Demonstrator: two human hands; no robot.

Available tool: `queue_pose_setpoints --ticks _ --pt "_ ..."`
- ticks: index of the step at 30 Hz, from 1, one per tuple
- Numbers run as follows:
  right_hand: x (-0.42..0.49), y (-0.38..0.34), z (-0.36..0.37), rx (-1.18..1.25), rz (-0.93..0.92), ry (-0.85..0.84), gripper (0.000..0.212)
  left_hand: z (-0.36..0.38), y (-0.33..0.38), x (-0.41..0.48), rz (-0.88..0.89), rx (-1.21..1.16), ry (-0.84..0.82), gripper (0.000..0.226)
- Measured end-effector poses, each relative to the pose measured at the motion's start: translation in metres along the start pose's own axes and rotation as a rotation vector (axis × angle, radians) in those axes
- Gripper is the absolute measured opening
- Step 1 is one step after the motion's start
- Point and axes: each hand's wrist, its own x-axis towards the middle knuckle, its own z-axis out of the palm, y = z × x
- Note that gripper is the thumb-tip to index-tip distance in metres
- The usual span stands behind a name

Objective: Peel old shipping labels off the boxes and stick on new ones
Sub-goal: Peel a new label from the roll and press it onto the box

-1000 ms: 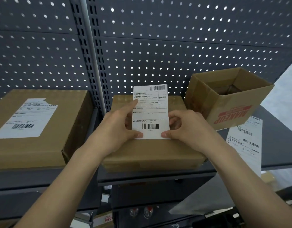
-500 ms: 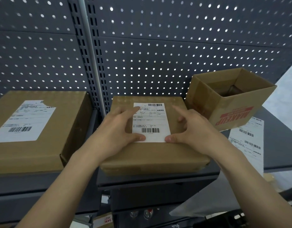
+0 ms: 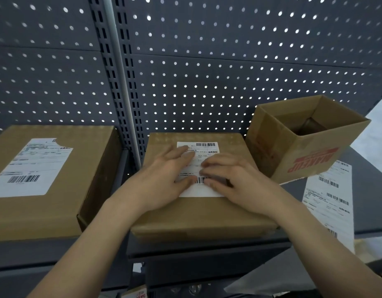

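1. We see a dark grey perforated metal back panel filling the upper half of the view, with a slotted upright post left of centre.
2. Below it runs a dark grey metal shelf that carries the boxes.
3. A large closed brown cardboard box sits at the left, bearing a white shipping label with a torn top corner.
4. A flat closed brown cardboard box lies in the middle of the shelf, right in front of us.
5. An open brown cardboard box with red lettering stands tilted at the right, just beside the middle box.
6. A long white strip of printed labels lies under that open box and hangs over the shelf edge.
7. A white shipping label with barcodes lies flat on top of the middle box.
8. Our left hand rests on the label's left half, fingers extended and slightly spread, flat on the paper.
9. Our right hand rests on its right half, fingers together and flat; they look blurred.
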Motion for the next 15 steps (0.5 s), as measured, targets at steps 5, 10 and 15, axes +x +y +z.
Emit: queue_pose_setpoints --ticks 5,10,15 --pt "0.007 0.011 -0.002 -0.029 0.107 -0.085 0.051 0.002 -0.007 0.009 -0.077 0.141 -0.114 0.066" --pt "0.009 0.013 0.003 -0.192 0.126 -0.267 0.068 0.004 -0.002 0.01 -0.115 0.226 -0.149 0.066" --pt "0.016 0.009 -0.005 -0.107 0.151 -0.103 0.05 -0.002 0.003 0.022 -0.139 0.185 -0.017 0.06"
